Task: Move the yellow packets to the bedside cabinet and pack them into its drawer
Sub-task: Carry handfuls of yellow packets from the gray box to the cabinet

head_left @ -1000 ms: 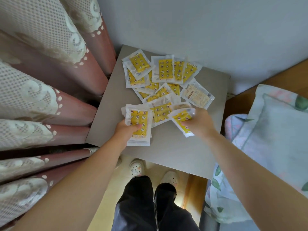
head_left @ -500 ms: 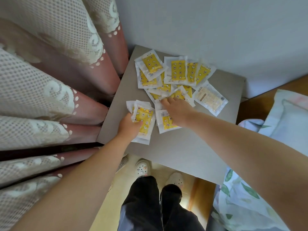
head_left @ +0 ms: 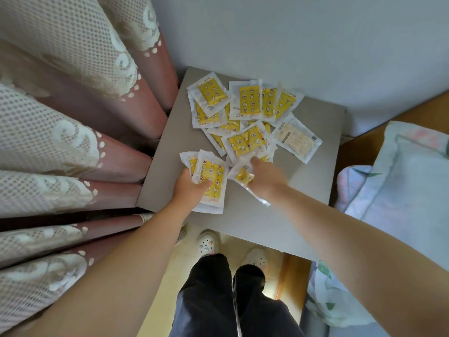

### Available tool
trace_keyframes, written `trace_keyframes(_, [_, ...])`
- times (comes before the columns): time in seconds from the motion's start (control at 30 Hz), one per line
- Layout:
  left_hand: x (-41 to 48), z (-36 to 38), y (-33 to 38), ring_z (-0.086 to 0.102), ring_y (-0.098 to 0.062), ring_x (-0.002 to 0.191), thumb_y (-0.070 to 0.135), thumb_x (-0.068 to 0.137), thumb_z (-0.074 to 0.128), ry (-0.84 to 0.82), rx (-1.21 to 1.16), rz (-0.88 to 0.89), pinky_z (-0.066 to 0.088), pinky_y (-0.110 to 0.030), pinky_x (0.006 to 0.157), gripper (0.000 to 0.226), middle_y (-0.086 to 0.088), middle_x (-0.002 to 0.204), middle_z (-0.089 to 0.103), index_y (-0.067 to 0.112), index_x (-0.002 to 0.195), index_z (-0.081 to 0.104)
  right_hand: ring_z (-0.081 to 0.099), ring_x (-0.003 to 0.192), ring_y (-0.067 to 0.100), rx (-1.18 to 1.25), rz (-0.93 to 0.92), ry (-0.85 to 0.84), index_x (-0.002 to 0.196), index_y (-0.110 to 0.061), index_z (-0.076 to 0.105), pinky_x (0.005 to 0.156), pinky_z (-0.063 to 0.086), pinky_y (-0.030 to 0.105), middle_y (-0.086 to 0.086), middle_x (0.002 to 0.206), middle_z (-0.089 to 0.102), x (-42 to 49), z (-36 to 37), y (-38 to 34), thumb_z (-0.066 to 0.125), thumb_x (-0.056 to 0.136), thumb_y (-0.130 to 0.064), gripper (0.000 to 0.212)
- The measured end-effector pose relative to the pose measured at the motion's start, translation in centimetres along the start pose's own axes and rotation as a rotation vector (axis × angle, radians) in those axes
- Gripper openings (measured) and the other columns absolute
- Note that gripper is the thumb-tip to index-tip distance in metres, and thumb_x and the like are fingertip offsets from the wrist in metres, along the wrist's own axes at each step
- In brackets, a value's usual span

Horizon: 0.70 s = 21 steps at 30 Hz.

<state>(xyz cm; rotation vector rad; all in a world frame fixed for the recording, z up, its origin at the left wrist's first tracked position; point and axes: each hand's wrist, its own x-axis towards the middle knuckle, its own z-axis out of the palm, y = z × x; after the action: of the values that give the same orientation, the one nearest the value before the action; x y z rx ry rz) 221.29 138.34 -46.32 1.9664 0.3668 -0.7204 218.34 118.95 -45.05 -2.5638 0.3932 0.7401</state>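
Several yellow packets in clear wrappers (head_left: 245, 122) lie scattered over the far half of the grey bedside cabinet top (head_left: 303, 186). My left hand (head_left: 189, 190) grips a small stack of yellow packets (head_left: 210, 178) near the cabinet's left front edge. Just to its right, my right hand (head_left: 266, 177) is closed on one packet (head_left: 244, 175), lifted at the near edge of the pile, its clear wrapper trailing below my wrist. One packet (head_left: 297, 139) at the right lies face down, pale. No drawer is visible.
Pink curtains with white lace (head_left: 73, 142) hang close on the left. A bed with a floral pillow (head_left: 408, 190) sits to the right, a wooden frame (head_left: 413, 110) behind it. The wall is beyond the cabinet. My legs and white shoes (head_left: 207, 243) stand below.
My right hand has picked a packet from the near edge of the pile and drawn it back toward the stack. The left hand keeps its stack in place.
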Motion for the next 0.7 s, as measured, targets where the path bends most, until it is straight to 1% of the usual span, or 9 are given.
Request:
trace_keyframes(0.1, [-1.2, 0.6, 0.8, 0.065, -0.015, 0.091, 0.008, 0.086, 0.068, -0.058, -0.147, -0.036, 0.051, -0.025, 0.073, 0.033, 0.007, 0.099, 0.066, 0.016, 0.115, 0.056, 0.061, 0.071, 0.019, 0.752, 0.323, 0.05, 0.102, -0.005, 0.061, 0.061, 0.049, 0.026, 0.004, 0.084, 0.063, -1.5, -1.3, 1.7, 0.072, 0.078, -0.011, 0.027])
trace_keyframes(0.17, [-2.0, 0.8, 1.4, 0.066, -0.014, 0.09, 0.006, 0.086, 0.068, -0.106, -0.196, -0.031, 0.052, -0.024, 0.07, 0.029, 0.008, 0.096, 0.067, 0.019, 0.11, 0.057, 0.068, 0.082, 0.024, 1.119, 0.421, 0.051, 0.096, -0.005, 0.067, 0.079, 0.056, 0.039, 0.01, 0.095, 0.07, -3.3, -2.3, 2.8, 0.08, 0.071, -0.003, 0.028])
trace_keyframes(0.23, [-3.0, 0.8, 2.6, 0.066, -0.014, 0.088, 0.005, 0.086, 0.067, -0.134, -0.212, -0.013, 0.052, -0.024, 0.07, 0.027, 0.004, 0.098, 0.068, 0.02, 0.106, 0.058, 0.069, 0.089, 0.026, 1.328, 0.438, 0.006, 0.094, -0.009, 0.068, 0.088, 0.053, 0.047, 0.011, 0.1, 0.071, -5.2, -3.5, 3.1, 0.078, 0.072, 0.001, 0.026])
trace_keyframes(0.4, [-7.0, 1.1, 5.2, 0.064, -0.02, 0.106, 0.011, 0.084, 0.072, -0.214, -0.212, 0.043, 0.051, -0.039, 0.093, 0.042, -0.001, 0.117, 0.066, 0.016, 0.122, 0.053, 0.069, 0.095, 0.023, 1.438, 0.407, 0.009, 0.098, -0.012, 0.068, 0.091, 0.051, 0.044, 0.007, 0.101, 0.072, -10.9, -5.7, 2.8, 0.077, 0.073, -0.001, 0.028])
trace_keyframes(0.47, [-9.0, 0.9, 6.1, 0.058, -0.016, 0.114, 0.021, 0.079, 0.076, -0.259, -0.186, 0.082, 0.044, -0.038, 0.103, 0.056, 0.005, 0.125, 0.059, 0.015, 0.128, 0.049, 0.068, 0.097, 0.023, 1.438, 0.399, 0.033, 0.1, -0.01, 0.069, 0.095, 0.05, 0.044, 0.009, 0.105, 0.072, -13.3, -6.2, 2.0, 0.077, 0.073, -0.002, 0.029])
trace_keyframes(0.5, [-9.8, 0.7, 6.2, 0.051, -0.012, 0.118, 0.025, 0.078, 0.077, -0.281, -0.152, 0.108, 0.037, -0.033, 0.106, 0.064, 0.011, 0.129, 0.052, 0.015, 0.132, 0.045, 0.068, 0.098, 0.023, 1.442, 0.393, 0.044, 0.1, -0.01, 0.069, 0.097, 0.048, 0.045, 0.009, 0.106, 0.072, -14.7, -6.2, 1.4, 0.078, 0.072, -0.003, 0.03])
trace_keyframes(0.57, [-11.9, 0.0, 6.5, 0.042, -0.007, 0.121, 0.021, 0.083, 0.074, -0.355, -0.086, 0.142, 0.03, -0.026, 0.104, 0.066, 0.017, 0.127, 0.041, 0.016, 0.138, 0.038, 0.066, 0.102, 0.024, 1.431, 0.399, 0.071, 0.098, -0.012, 0.072, 0.102, 0.043, 0.047, 0.006, 0.105, 0.073, -17.8, -5.5, 0.2, 0.085, 0.064, -0.009, 0.037])
trace_keyframes(0.63, [-13.8, -1.0, 6.3, 0.045, -0.012, 0.125, 0.023, 0.081, 0.075, -0.421, -0.022, 0.161, 0.033, -0.035, 0.108, 0.066, 0.013, 0.135, 0.046, 0.019, 0.138, 0.041, 0.064, 0.107, 0.027, 1.434, 0.418, 0.096, 0.094, -0.015, 0.073, 0.104, 0.04, 0.051, 0.005, 0.104, 0.073, -20.8, -4.2, -0.8, 0.091, 0.049, -0.02, 0.049])
trace_keyframes(0.7, [-16.1, -2.0, 6.1, 0.05, -0.019, 0.124, 0.026, 0.079, 0.077, -0.491, 0.057, 0.168, 0.038, -0.043, 0.106, 0.066, 0.005, 0.135, 0.054, 0.022, 0.136, 0.045, 0.066, 0.103, 0.027, 1.47, 0.425, 0.148, 0.091, -0.014, 0.072, 0.102, 0.044, 0.05, 0.006, 0.102, 0.073, -24.4, -3.1, -2.0, 0.088, 0.06, -0.015, 0.035])
